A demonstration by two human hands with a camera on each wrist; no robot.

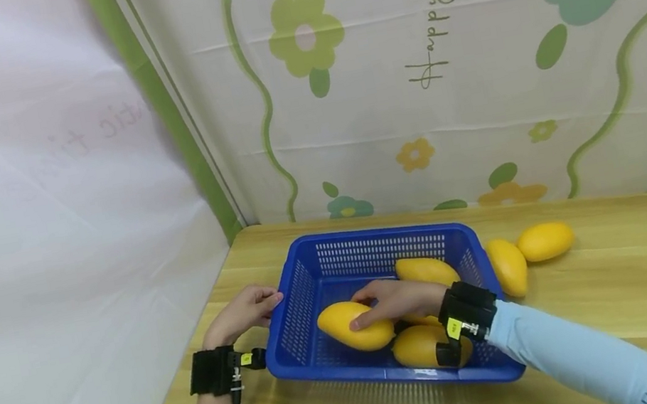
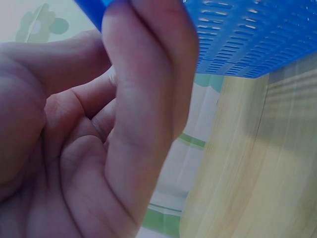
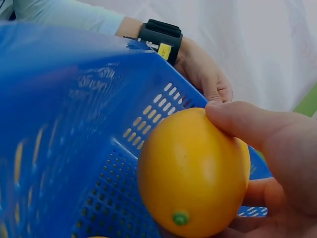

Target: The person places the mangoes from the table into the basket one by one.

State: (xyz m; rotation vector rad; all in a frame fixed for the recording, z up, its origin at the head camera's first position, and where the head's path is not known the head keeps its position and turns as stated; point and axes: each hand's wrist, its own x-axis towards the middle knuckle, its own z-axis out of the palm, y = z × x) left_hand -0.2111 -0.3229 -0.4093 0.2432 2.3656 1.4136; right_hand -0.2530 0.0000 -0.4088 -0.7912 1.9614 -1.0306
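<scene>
A yellow mango (image 1: 355,326) with a small green stem end is gripped by my right hand (image 1: 395,299), inside the blue plastic basket (image 1: 392,372). In the right wrist view the thumb lies along the top of this mango (image 3: 193,173) and fingers go round its far side. My left hand (image 1: 247,314) holds the basket's left rim, with its fingers curled at the edge in the left wrist view. Behind and under the right hand, more mangoes lie in the basket, among them a mango at the back (image 1: 426,270) and one at the front (image 1: 420,346), partly covered by the wrist camera.
Two more mangoes lie on the wooden table (image 1: 614,302) right of the basket: one against its side (image 1: 508,268) and another just beyond (image 1: 546,241). A flower-printed cloth (image 1: 365,108) hangs behind the table, and a white cloth (image 1: 64,240) hangs along the left.
</scene>
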